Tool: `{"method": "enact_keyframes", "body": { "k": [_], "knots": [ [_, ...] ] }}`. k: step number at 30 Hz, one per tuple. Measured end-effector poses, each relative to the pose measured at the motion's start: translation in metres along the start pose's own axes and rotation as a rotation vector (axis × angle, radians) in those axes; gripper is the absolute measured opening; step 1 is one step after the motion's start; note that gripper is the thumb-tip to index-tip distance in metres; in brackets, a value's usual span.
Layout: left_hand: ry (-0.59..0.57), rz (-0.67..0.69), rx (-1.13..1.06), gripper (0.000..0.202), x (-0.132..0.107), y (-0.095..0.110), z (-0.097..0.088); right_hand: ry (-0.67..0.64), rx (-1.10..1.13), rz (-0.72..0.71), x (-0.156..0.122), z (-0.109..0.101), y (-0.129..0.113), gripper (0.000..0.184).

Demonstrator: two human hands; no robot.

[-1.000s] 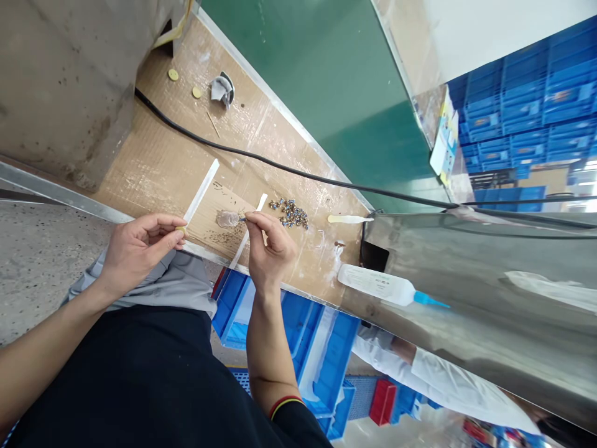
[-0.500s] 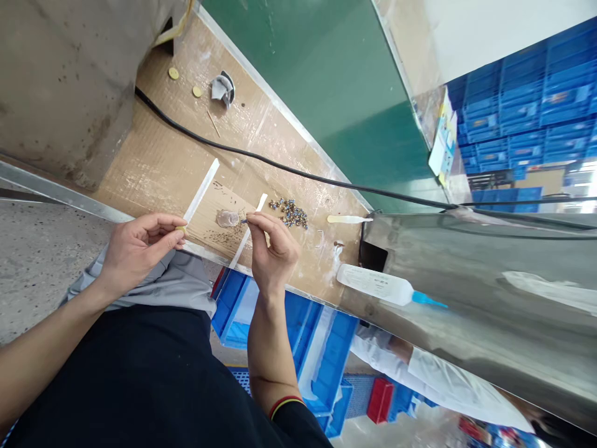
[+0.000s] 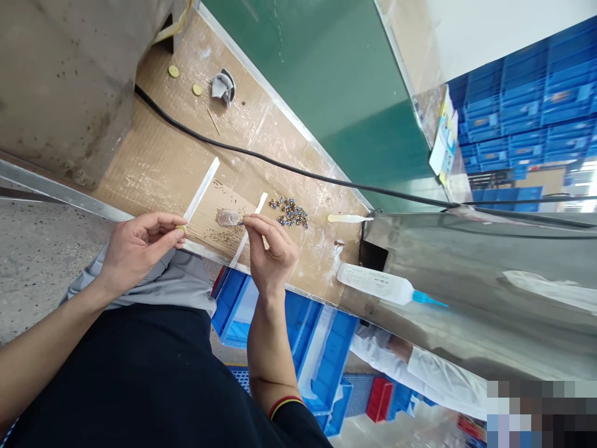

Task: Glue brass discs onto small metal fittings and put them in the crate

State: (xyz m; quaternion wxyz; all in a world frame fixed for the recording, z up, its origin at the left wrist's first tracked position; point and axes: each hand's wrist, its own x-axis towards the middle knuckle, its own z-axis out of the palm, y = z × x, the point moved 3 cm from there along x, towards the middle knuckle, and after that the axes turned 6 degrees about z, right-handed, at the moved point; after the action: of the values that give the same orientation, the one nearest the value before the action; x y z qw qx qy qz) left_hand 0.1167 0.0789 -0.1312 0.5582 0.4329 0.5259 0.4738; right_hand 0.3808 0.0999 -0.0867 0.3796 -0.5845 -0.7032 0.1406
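My right hand [image 3: 273, 252] has shifted slightly down the board, with the tiny blue-tipped pin [image 3: 241, 223] still just beside the clear plastic cup [image 3: 228, 218]. The pin sits pinched between my thumb and forefinger, which are almost closed. My left hand [image 3: 137, 249] is nearly closed too, thumb and fingertips pressed on a small yellow piece [image 3: 181, 228]. Both hands hover at the near metal edge strip [image 3: 308, 295] of the cardboard-covered bench [image 3: 153, 162]. The heap of small metal parts [image 3: 291, 213] lies just past my right hand, and there's open cardboard beyond the two white strips [image 3: 200, 190]. A black cable [image 3: 280, 163] crosses the board, and a stainless steel housing [image 3: 466, 292] closes off the far end. The white glue bottle [image 3: 373, 284] with a blue nozzle rests against that housing; its small print is too fine for me to read.
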Motion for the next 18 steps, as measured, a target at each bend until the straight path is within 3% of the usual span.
{"method": "enact_keyframes", "body": {
  "k": [4,10,18],
  "knots": [
    [-0.003,0.006,0.020,0.019,0.0006,0.0011,-0.0001,0.077,-0.061,-0.034,-0.0014,0.0010,-0.0017,0.021],
    [0.002,0.009,0.023,0.019,0.0012,0.0020,0.0007,0.067,-0.152,-0.122,-0.0059,0.0054,-0.0048,0.026],
    [0.001,0.018,0.048,0.019,0.0010,0.0026,0.0009,0.114,-0.209,-0.077,-0.0066,0.0045,-0.0035,0.023]
  ]
}}
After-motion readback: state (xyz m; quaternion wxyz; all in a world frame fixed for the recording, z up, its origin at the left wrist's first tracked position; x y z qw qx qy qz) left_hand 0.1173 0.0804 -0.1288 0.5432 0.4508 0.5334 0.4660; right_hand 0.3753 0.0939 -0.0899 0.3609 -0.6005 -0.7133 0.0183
